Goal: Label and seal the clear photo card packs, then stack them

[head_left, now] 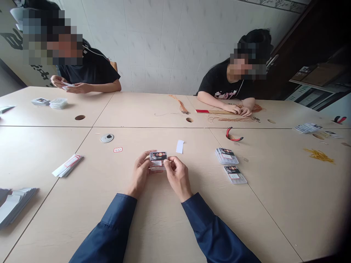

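Both my hands hold a small clear plastic box (158, 157) with a black printed label and a white sticker below it, just above the table. My left hand (141, 173) grips its left side, fingers behind and under it. On the right, my right hand (178, 174) pinches the edge, its thumb lying on the front near the sticker. A white paper slip (180, 147) lies just beyond my right hand. To the right are a stack of similar boxes (227, 156) and another such box (235, 175) nearer me. What the box contains is hidden.
A red-bordered label (118, 149), a round grommet cover (106, 138) and paper strips (67, 166) lie to the left. Red-handled pliers (234, 135) and yellow strips (319, 155) are right. Across the table, two people (90, 69) work, one with orange cords (233, 119).
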Tool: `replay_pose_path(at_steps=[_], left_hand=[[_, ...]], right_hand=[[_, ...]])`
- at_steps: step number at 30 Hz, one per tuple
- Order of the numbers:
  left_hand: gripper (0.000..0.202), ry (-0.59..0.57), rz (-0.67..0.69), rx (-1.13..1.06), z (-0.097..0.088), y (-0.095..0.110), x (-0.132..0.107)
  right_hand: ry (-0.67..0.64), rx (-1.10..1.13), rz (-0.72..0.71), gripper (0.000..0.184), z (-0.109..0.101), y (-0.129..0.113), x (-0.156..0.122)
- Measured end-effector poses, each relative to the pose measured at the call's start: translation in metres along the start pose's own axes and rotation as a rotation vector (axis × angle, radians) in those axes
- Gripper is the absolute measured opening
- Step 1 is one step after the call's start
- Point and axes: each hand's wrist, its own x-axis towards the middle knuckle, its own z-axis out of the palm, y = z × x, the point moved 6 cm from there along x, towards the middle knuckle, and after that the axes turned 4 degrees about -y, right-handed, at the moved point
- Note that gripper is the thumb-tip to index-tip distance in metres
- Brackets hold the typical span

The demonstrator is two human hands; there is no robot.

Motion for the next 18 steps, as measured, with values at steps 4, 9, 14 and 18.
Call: replay_pose_path(at_steps=[4, 9, 14, 18], left_hand=[[0.041, 0.003, -0.002, -0.005, -0.0002, -0.0004, 0.0003], [0.041, 0.006, -0.004, -0.006, -0.0003, -0.0009, 0.0006], [0.042, 0.012, -0.014, -0.018, -0.0002, -0.0012, 0.0009], [0.042, 0.014, -0.017, -0.018, -0.0003, -0.0012, 0.0008]], right_hand=[[0.001, -0.004, 0.000, 0.027, -0.0001, 0.0000, 0.0000], [0.001, -0.003, -0.003, 0.026, -0.0004, 0.0006, 0.0003], [-0.001, -0.003, -0.011, 0.026, 0.0001, -0.0003, 0.0007], [-0.004, 0.006, -0.010, 0.023, 0.0006, -0.0010, 0.0004]])
